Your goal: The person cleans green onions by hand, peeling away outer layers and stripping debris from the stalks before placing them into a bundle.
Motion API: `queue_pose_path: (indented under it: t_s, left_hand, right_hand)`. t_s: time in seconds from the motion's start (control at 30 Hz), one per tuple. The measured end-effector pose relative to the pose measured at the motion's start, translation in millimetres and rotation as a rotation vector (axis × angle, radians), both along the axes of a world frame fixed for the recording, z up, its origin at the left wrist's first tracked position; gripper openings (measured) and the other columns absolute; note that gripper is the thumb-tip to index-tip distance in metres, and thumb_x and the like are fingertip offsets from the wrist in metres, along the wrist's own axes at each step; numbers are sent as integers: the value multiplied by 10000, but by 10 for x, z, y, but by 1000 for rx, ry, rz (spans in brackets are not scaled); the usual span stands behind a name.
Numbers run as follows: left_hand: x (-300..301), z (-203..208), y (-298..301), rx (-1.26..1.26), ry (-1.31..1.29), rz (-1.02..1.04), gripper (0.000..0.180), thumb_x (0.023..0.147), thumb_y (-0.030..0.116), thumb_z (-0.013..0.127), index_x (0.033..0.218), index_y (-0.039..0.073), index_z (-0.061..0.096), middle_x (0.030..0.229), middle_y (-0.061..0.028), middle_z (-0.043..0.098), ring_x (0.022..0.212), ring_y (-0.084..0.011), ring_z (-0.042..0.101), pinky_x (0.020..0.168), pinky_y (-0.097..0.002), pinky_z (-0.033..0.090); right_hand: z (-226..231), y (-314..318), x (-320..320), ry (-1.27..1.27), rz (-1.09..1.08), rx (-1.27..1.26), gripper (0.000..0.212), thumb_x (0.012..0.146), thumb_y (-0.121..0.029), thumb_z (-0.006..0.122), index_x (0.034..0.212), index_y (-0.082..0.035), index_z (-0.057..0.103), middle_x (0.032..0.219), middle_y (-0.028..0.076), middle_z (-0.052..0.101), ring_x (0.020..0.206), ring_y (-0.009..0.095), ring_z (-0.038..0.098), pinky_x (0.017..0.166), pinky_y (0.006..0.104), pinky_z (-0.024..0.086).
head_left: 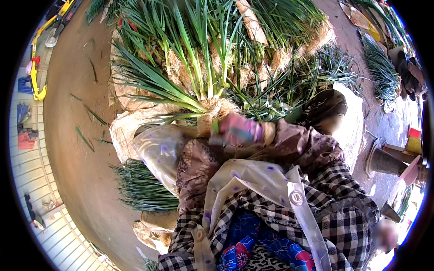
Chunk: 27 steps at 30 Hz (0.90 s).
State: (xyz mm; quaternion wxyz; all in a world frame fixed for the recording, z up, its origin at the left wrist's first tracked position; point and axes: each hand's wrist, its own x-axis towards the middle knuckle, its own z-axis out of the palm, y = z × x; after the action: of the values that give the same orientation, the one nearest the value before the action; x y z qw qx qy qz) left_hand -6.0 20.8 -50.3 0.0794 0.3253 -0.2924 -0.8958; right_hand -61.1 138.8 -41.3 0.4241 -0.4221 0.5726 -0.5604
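Observation:
I hold an upright bunch of green onions (199,77), long green leaves above and straw-coloured roots at its base. My left hand (205,126), at the end of a brown patterned sleeve, grips the bunch just under the roots. My right hand (239,129) wears a pink and green glove, is blurred, and presses against the same root end from the right with its fingers curled. A clear plastic apron with purple dots (253,180) covers my lap.
A big heap of green onions (271,49) lies on pale sacks (131,122) ahead. A tied bundle (144,185) rests at lower left on the brown ground (77,135). A dark rounded object (325,108), a grey cone (384,160) and more greens (382,67) are at right.

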Motion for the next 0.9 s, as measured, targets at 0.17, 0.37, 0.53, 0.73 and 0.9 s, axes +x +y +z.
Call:
queue_pose_path:
  t_s: [0.17, 0.37, 0.53, 0.73, 0.9]
  left_hand:
    - [155, -142, -69, -2, -1, 46, 267, 796, 123, 628, 1015, -20, 570, 854, -76, 606, 739, -176, 598, 639, -289, 527]
    - [-37, -3, 19, 5, 27, -15, 268, 799, 126, 626, 1016, -19, 570, 853, -74, 605, 736, -174, 597, 635, -288, 526]
    - [170, -31, -76, 3, -34, 27, 268, 801, 129, 625, 1017, -18, 569, 853, -72, 605, 734, -172, 596, 632, -288, 526]
    - [127, -94, -44, -16, -66, 20, 268, 803, 132, 624, 1019, -18, 569, 852, -70, 604, 732, -169, 596, 628, -287, 525]
    - [32, -139, -17, -39, -22, -7, 256, 812, 164, 618, 1011, 6, 580, 853, -66, 607, 717, -158, 592, 610, -271, 518]
  right_hand:
    - [261, -202, -805, -769, -507, 85, 240, 823, -47, 463, 1043, 48, 466, 985, 156, 543, 814, 259, 594, 583, 300, 497]
    - [-290, -314, -1175, -600, -545, 101, 87, 790, -99, 559, 829, -29, 592, 641, 89, 588, 642, 204, 614, 574, 294, 511]
    - [165, -250, 24, -305, -83, -80, 165, 811, -158, 537, 842, -2, 580, 763, 113, 576, 702, 217, 570, 665, 331, 476]
    - [482, 344, -82, 245, 373, -37, 254, 773, -273, 612, 782, -20, 582, 752, 91, 573, 681, 214, 562, 570, 344, 436]
    - [-295, 764, -752, 1317, -150, 126, 374, 774, -286, 634, 1066, -68, 549, 682, 67, 599, 635, 173, 601, 525, 311, 465]
